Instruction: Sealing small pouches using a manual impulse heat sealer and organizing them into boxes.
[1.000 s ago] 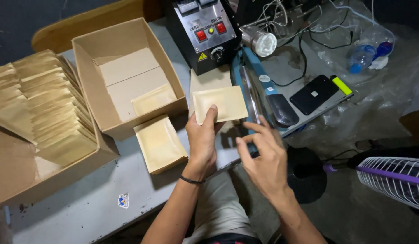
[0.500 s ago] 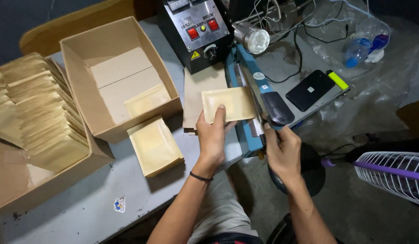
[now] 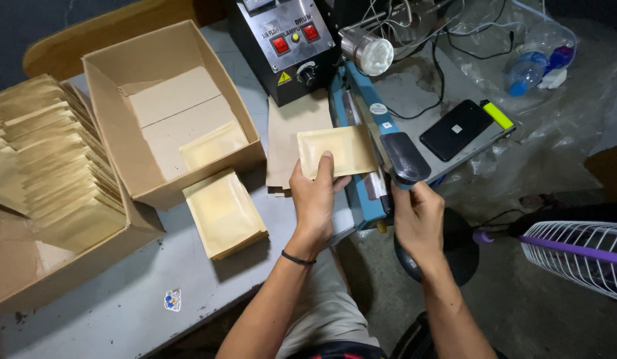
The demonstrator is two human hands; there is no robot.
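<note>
Left of the blue heat sealer [image 3: 361, 143], an open cardboard box [image 3: 109, 73] holds flat pouches, and a small stack of pouches [image 3: 223, 213] lies just in front of it. The left hand [image 3: 315, 199] pinches a tan pouch [image 3: 335, 151] whose edge lies under the sealer's arm. The right hand [image 3: 418, 219] grips the black handle [image 3: 405, 158]. If the pouch sits skewed, the seam would likely run crooked; fingers near the bar could get burnt.

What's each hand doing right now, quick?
Left hand: closed on a tan pouch, its edge laid under the sealer arm.
Right hand: fingers curled just under the sealer's black handle, touching it; firm grip cannot be told.
</note>
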